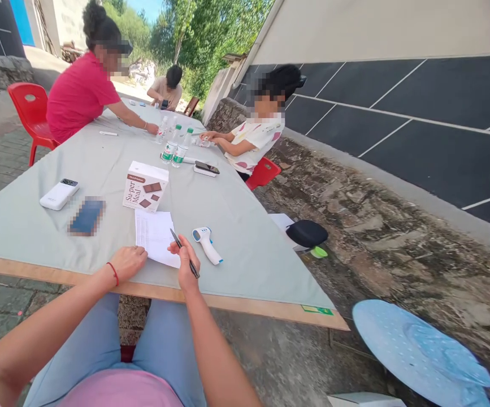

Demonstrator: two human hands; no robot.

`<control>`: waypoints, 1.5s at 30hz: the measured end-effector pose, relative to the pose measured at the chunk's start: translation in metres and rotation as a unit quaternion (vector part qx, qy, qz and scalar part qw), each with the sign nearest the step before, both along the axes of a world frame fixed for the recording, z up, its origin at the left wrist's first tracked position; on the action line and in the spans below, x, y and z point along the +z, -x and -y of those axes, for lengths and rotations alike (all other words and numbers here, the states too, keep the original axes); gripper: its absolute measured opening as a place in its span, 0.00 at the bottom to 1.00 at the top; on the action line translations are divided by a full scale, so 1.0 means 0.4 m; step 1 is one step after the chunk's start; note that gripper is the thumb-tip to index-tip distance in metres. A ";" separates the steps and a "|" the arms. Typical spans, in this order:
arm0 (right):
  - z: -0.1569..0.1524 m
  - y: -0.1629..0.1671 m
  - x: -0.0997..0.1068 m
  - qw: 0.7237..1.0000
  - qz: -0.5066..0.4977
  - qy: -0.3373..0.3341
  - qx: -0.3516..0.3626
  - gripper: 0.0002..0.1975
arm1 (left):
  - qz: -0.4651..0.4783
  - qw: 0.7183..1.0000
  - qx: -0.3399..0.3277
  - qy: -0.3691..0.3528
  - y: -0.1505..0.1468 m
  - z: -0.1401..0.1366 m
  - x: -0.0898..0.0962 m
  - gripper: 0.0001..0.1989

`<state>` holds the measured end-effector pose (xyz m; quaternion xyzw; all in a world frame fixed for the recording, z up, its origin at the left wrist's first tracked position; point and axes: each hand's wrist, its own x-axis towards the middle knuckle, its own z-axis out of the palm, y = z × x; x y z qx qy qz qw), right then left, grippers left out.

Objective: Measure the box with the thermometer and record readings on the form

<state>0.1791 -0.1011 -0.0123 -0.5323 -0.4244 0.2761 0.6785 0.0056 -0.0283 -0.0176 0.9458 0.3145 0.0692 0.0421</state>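
Right now the right hand grips a dark pen, fingers curled shut around its slim barrel; the tip slants up and left over the lower right corner of a white paper sheet, while the back end sticks out past the knuckles toward the table edge. The left hand, a red string at its wrist, lies loosely curled with its fingers touching the sheet's lower left corner, holding nothing. The sheet is thin, flat and rectangular, faintly printed, and it lies on the smooth grey-green cloth covering the table, whose bare wooden edge shows along the near side.

Just right of the pen rests a white and blue thermometer gun, glossy plastic with an angled handle. Touching the sheet's far edge stands a white cardboard box printed with brown squares. To the left lie a dark flat phone and a rounded white power bank. Farther along stand clear plastic bottles, where three other people sit.
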 end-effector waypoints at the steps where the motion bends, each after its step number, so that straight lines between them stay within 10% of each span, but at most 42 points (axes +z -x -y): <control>1: -0.002 0.004 -0.006 1.000 -0.012 0.007 -0.002 0.21 | -0.008 1.000 -0.005 -0.013 0.006 0.016 -0.003 0.10; 31: -0.040 0.083 -0.099 0.987 0.119 0.100 -0.037 0.08 | 0.139 0.983 0.107 -0.047 0.018 0.040 -0.028 0.12; 45: -0.040 0.080 -0.103 0.974 0.180 0.135 -0.026 0.09 | 0.092 0.994 0.024 -0.062 0.019 0.054 -0.028 0.11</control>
